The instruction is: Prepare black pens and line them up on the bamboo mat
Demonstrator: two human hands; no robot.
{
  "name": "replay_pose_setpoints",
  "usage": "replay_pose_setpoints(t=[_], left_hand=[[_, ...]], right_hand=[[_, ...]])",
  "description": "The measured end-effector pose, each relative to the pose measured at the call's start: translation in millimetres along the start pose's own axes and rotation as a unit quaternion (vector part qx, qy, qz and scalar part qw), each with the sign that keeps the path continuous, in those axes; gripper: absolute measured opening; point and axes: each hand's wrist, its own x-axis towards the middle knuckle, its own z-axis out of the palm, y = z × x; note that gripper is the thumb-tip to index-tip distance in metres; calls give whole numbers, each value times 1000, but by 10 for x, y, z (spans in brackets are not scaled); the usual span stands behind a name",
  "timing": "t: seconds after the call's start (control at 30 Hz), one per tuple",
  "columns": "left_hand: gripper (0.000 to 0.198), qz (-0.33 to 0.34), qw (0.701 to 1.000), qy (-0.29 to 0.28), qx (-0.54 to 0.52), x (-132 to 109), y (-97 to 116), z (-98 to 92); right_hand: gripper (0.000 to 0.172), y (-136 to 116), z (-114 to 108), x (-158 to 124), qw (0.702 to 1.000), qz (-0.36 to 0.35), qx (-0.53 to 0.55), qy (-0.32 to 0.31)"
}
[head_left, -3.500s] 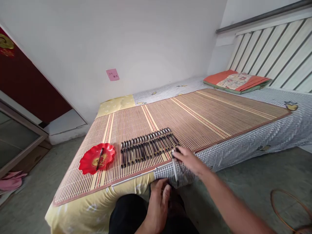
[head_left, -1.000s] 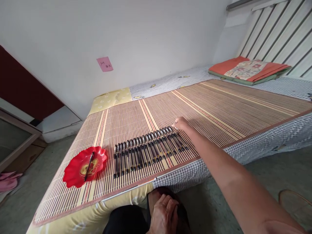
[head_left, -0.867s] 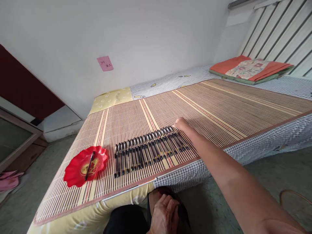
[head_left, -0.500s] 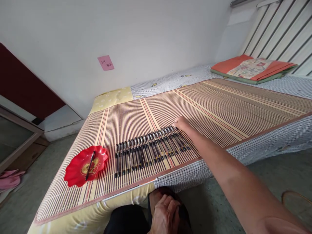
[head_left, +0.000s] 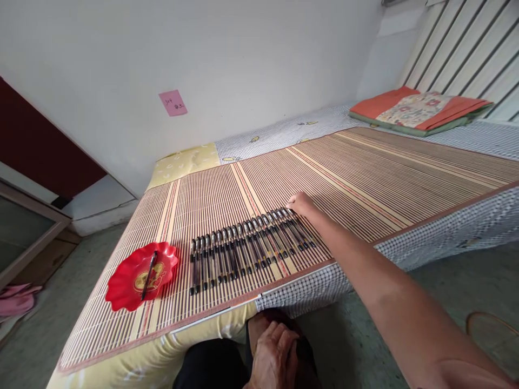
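A row of several black-capped clear pens [head_left: 247, 246] lies side by side across the striped bamboo mat [head_left: 357, 189]. At the right end of that row, my right hand [head_left: 300, 203] pinches the capped top of the last pen [head_left: 302, 228]; the fingertips are partly hidden. My left hand [head_left: 273, 351] rests over my knee below the bed edge, fingers draped loosely and holding nothing. Left of the row sits a red scalloped plate [head_left: 121, 281] with a single black pen [head_left: 150, 275] lying in it.
A folded orange and floral quilt [head_left: 421, 111] lies at the far right of the bed by white slats. A pink note [head_left: 173, 102] is stuck on the wall. Checked and yellow bedding [head_left: 186, 162] shows around the mat. Pink cloth [head_left: 18, 300] lies low at the left.
The view has shifted very slightly. My right hand stays at the last pen, and my left hand stays on the knee; the pens and plate keep their places.
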Motion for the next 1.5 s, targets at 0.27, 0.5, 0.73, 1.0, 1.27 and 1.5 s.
replay_pose_setpoints(t=[0.27,0.5,0.73,1.0,1.27,1.5], left_hand=[[21,0,1000,7,0,6,4,-4],[22,-4,1000,-1,-6,19,30,-30],[22,-14,1000,5,-10,41,49,-36],[23,7,1000,-17,-11,114,100,-149],[23,-1,1000,-18,11,125,128,-171],[21,10,1000,-24,13,170,157,-219]], right_hand=[[24,-16,3,-5,1000,-4,4,3],[23,-19,36,-32,1000,9,9,18],[20,25,-29,-107,998,5,39,41],[9,431,-76,-703,995,-10,80,66],[17,461,42,-1062,994,-16,73,75],[17,406,50,-1113,996,3,52,66]])
